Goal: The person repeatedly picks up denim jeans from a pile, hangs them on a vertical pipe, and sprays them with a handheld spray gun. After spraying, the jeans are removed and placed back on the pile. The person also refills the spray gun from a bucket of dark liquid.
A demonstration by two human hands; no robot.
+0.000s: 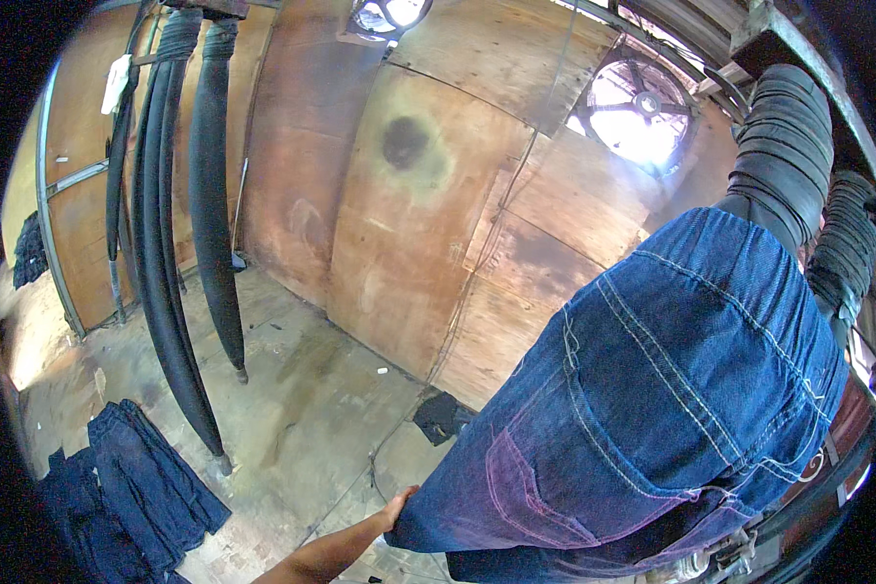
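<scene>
A large pair of blue denim pants [652,389] hangs waist-up at the right, bulging out around a black form. That form's upper end [781,146] is wound with black rubber strips and fixed to a metal bar. Pale stitching runs along the seams, and a purple tint lies over one pocket [530,492]. At the lower end of the leg, my left hand [396,508] pinches the hem, its fingertips partly hidden by the cloth. My right hand is out of view.
Limp black tubes [214,185] hang at the left. Dark folded garments [131,487] lie on the floor, and a dark cloth [442,417] lies by the wall. Wooden panels [409,224] form the wall, with a round fan [642,107] set high. A second wrapped form [840,243] hangs far right.
</scene>
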